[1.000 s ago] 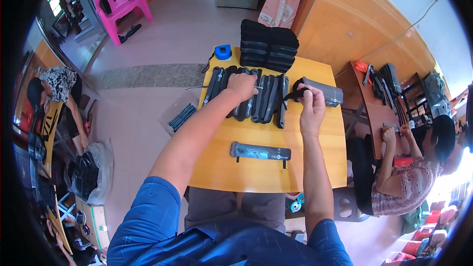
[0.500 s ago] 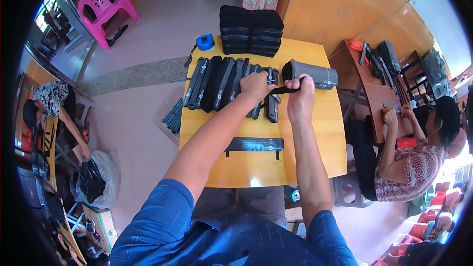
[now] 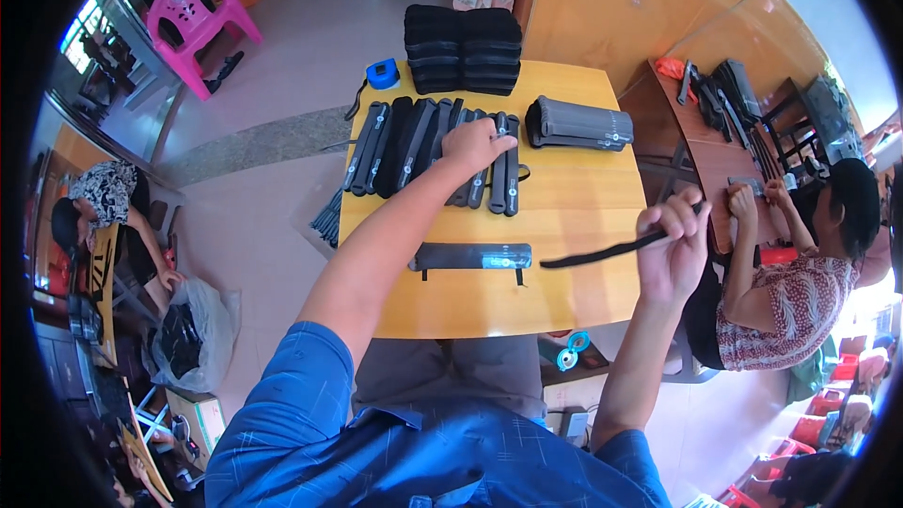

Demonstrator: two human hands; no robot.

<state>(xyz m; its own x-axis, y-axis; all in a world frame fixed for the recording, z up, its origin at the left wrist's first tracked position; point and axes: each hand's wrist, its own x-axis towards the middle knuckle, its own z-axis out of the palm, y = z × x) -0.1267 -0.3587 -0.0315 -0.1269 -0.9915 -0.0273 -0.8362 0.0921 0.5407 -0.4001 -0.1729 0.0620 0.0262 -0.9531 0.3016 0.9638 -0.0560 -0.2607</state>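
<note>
A row of slim grey and black folded fabric bundles (image 3: 406, 146) stands side by side across the table. Over its right end lies my left hand (image 3: 473, 143), fingers curled down and thumb against a grey bundle (image 3: 506, 169); the fingertips are partly hidden. My right hand (image 3: 675, 243) is raised at the table's right edge, closed on one end of a narrow black strap (image 3: 597, 256). The strap's free end points left over the tabletop. A thicker grey roll (image 3: 580, 124) lies at the far right. Nearer me rests a dark flat pouch (image 3: 470, 257) with two short straps.
Stacked black fabric bundles (image 3: 463, 52) and a blue tape measure (image 3: 383, 73) sit on the yellow table's (image 3: 451, 312) far side. A co-worker (image 3: 785, 310) sits at a brown table on the right; another (image 3: 103, 202) bends beside a plastic bag (image 3: 202, 343) on the left.
The strap, earlier stretched between both hands, is now only in my right hand, which has swung right and towards me. My left hand stays over the row. The view has shifted slightly.
</note>
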